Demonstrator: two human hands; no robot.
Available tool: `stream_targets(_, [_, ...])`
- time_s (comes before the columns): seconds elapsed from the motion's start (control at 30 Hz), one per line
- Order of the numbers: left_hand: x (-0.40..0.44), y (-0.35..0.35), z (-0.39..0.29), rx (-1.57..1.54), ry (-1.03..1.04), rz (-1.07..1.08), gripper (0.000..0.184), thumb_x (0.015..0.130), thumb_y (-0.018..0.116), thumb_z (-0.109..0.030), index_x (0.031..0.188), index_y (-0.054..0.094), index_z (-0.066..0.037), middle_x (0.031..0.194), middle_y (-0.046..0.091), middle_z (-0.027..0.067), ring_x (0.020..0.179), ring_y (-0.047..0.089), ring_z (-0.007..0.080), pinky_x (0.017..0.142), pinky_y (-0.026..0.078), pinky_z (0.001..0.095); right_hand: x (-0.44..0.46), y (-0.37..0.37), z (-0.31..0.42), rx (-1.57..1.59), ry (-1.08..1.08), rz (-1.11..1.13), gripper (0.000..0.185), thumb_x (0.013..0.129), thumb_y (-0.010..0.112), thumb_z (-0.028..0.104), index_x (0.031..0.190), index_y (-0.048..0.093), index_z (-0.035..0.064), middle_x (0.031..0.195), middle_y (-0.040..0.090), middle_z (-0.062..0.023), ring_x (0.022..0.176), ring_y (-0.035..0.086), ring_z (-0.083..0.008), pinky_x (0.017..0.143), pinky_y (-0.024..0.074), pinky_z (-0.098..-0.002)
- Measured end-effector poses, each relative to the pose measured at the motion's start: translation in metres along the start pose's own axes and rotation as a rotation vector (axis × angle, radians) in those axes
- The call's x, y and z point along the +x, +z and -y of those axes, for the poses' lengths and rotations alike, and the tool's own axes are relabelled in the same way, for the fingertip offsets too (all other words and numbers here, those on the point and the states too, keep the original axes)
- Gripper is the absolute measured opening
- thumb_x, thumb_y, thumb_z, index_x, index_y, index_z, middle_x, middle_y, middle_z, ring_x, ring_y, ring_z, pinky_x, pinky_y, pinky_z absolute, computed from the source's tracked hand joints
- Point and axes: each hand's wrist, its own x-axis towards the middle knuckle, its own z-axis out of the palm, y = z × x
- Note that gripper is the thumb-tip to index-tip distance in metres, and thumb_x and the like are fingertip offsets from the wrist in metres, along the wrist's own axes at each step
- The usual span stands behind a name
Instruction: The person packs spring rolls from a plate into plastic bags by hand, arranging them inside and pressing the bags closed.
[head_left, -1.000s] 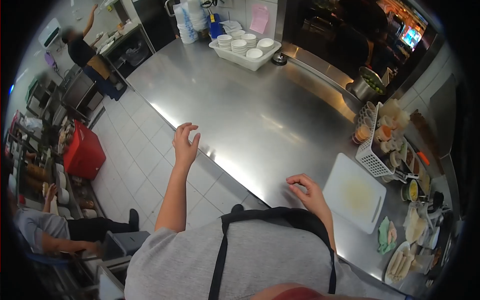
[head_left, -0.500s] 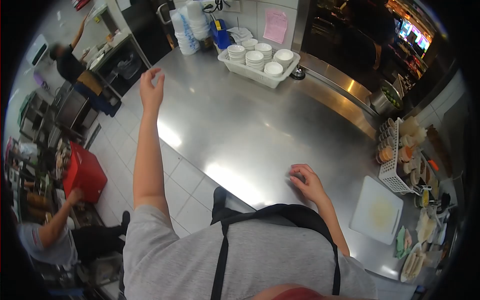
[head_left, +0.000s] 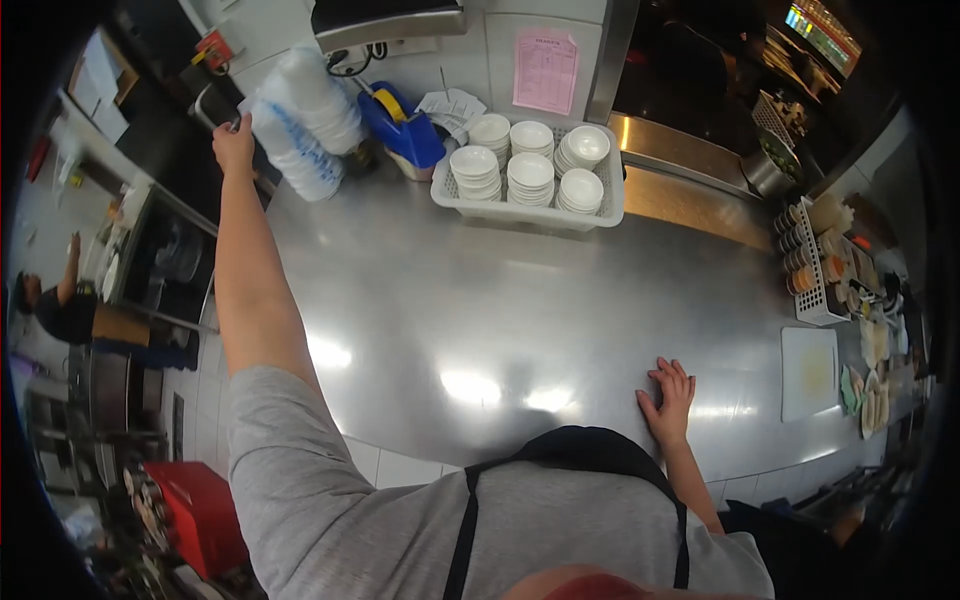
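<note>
My left hand [head_left: 234,150] is stretched out to the far left, its fingers curled at the lower end of a metal door handle [head_left: 207,104] on a dark door. Just right of it, tall stacks of white disposable containers [head_left: 300,140] in blue-printed plastic lean on the counter. My right hand [head_left: 671,402] lies palm down on the steel counter [head_left: 480,310], fingers spread, holding nothing. At the back of the counter a white basket [head_left: 530,214] carries several stacks of small white dishes [head_left: 530,172].
A blue tape dispenser [head_left: 405,130] stands by the basket. On the right are a white cutting board [head_left: 808,375] and a basket of sauce cups [head_left: 815,270]. A red bin [head_left: 200,520] stands lower left. A person in dark clothes [head_left: 75,320] is farther left.
My left hand has reached forward and left to the door handle. My right hand has flattened onto the counter. The view has shifted, bringing the dish basket and container stacks closer.
</note>
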Motion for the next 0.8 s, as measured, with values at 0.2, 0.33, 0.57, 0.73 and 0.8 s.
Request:
stream_targets(0.2, [0.061, 0.043, 0.022, 0.182, 0.023, 0.241, 0.047, 0.078, 0.064, -0.043, 0.104, 0.065, -0.005, 0.100, 0.066, 0.0191, 0.099, 0.062, 0.0345, 0.086, 0.048, 0.0406, 0.002, 0.000, 0.006, -0.054, 0.026, -0.018, 0.039, 0.074, 0.070, 0.025, 0.107, 0.054, 0.0130, 0.132, 0.050, -0.0036, 0.131, 0.035, -0.0292, 0.110, 0.0151, -0.0541])
stream_targets(0.33, [0.097, 0.039, -0.022, -0.346, -0.007, -0.060, 0.023, 0.083, 0.061, -0.025, 0.089, 0.063, -0.003, 0.079, 0.066, 0.0124, 0.069, 0.064, 0.0239, 0.062, 0.051, 0.0343, 0.004, 0.001, 0.004, -0.059, 0.019, -0.028, 0.041, 0.074, 0.070, 0.026, 0.109, 0.052, 0.0124, 0.131, 0.049, -0.0042, 0.130, 0.036, -0.0295, 0.109, 0.0159, -0.0542])
stream_targets(0.57, [0.147, -0.120, -0.195, -1.816, 0.163, 0.172, 0.016, 0.086, 0.047, -0.010, 0.089, 0.058, 0.001, 0.086, 0.061, 0.0123, 0.086, 0.058, 0.0269, 0.105, 0.024, 0.0609, 0.001, 0.003, -0.001, -0.082, 0.003, -0.055, 0.041, 0.075, 0.070, 0.028, 0.109, 0.054, 0.0117, 0.130, 0.050, -0.0044, 0.130, 0.037, -0.0284, 0.108, 0.0188, -0.0543])
stream_targets(0.73, [-0.090, -0.178, -0.241, -1.818, 0.177, 0.346, 0.037, 0.088, 0.048, -0.029, 0.110, 0.050, 0.000, 0.099, 0.054, 0.0106, 0.083, 0.053, 0.0210, 0.088, 0.036, 0.0438, 0.014, -0.016, -0.009, 0.254, 0.122, 0.058, 0.042, 0.085, 0.061, 0.039, 0.111, 0.056, 0.0058, 0.107, 0.062, -0.0093, 0.107, 0.056, -0.0263, 0.099, 0.0348, -0.0406])
stream_targets(0.8, [-0.231, -0.182, -0.263, -1.674, -0.014, 0.547, 0.048, 0.088, 0.049, -0.038, 0.117, 0.045, 0.000, 0.102, 0.051, 0.0096, 0.078, 0.051, 0.0184, 0.077, 0.044, 0.0370, 0.012, -0.035, 0.016, 1.028, 0.210, -0.083, 0.037, 0.097, 0.045, 0.036, 0.115, 0.053, 0.0052, 0.101, 0.062, -0.0054, 0.100, 0.058, -0.0178, 0.091, 0.0423, -0.0342])
